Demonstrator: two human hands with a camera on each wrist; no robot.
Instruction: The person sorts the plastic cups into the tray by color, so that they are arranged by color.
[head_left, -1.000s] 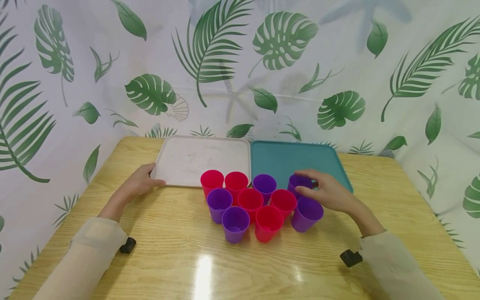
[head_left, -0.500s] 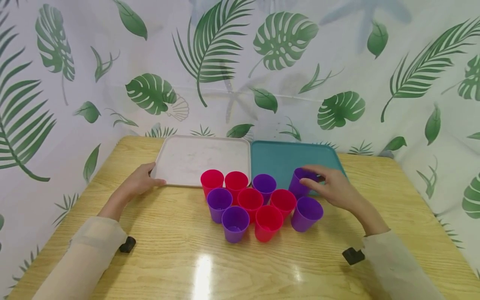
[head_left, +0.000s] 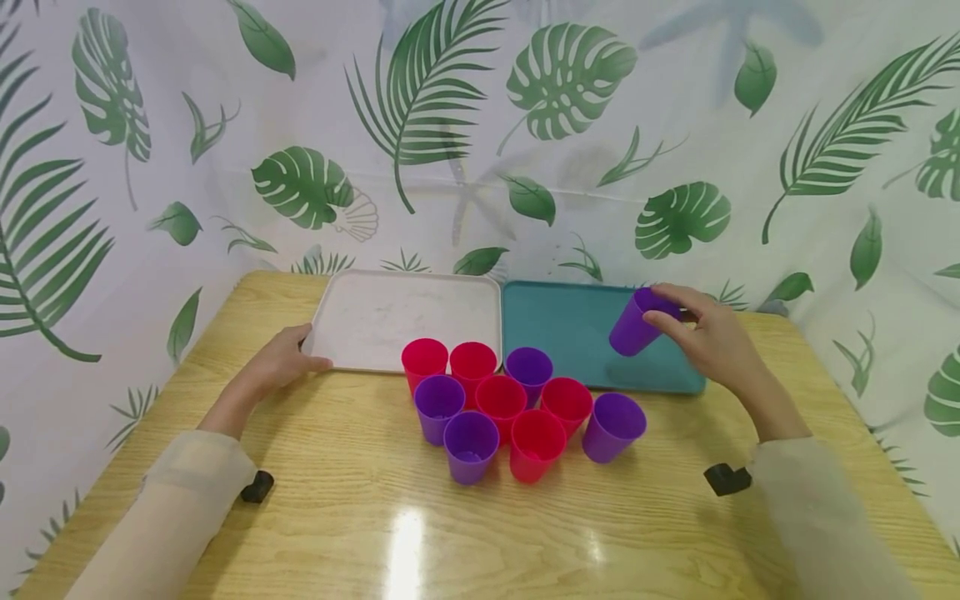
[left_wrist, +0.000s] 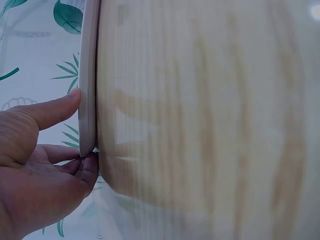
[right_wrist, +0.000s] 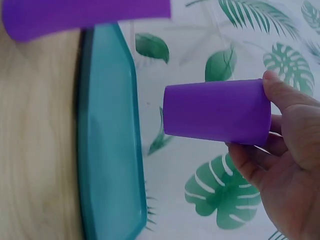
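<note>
Left of frame: left hand (head_left: 281, 364) at near-left corner of white tray (head_left: 408, 318), thumb on the rim and fingers curled under the edge, pinching it, likely to steady the tray on the tabletop (head_left: 337, 517). Centre: cluster of red and purple cups (head_left: 510, 408) standing upright, packed close, just in front of both trays. Right of frame: right hand (head_left: 708, 337) gripping a purple cup (head_left: 637, 322) by its rim end, fingers wrapped round, cup tilted and lifted clear above the teal tray (head_left: 577, 329), apart from the cluster.
</note>
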